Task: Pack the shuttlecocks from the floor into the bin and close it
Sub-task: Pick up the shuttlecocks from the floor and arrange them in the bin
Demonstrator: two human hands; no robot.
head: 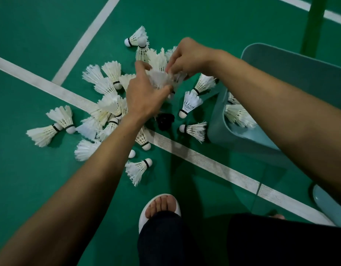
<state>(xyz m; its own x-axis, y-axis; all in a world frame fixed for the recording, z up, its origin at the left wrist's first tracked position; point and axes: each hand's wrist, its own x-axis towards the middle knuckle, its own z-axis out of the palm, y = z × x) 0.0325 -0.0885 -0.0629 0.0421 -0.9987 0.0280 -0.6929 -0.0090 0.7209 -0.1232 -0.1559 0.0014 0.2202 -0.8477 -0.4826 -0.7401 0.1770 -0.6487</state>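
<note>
Several white feather shuttlecocks (190,103) lie scattered on the green court floor, most in a heap at centre left. One black shuttlecock (165,120) lies among them. My left hand (144,98) and my right hand (190,56) meet above the heap, both closed on a bunch of white shuttlecocks (160,78) held between them. The pale blue bin (215,123) stands open at the right, with shuttlecocks (237,114) inside it; my right forearm hides much of its opening. Its lid (292,68) stands raised behind it.
White court lines (210,162) cross the floor under the heap. A green post (313,24) rises at the upper right. My foot in a white slipper (160,208) is at the bottom centre, with dark trousers beside it. Another pale blue object (329,204) sits at the right edge.
</note>
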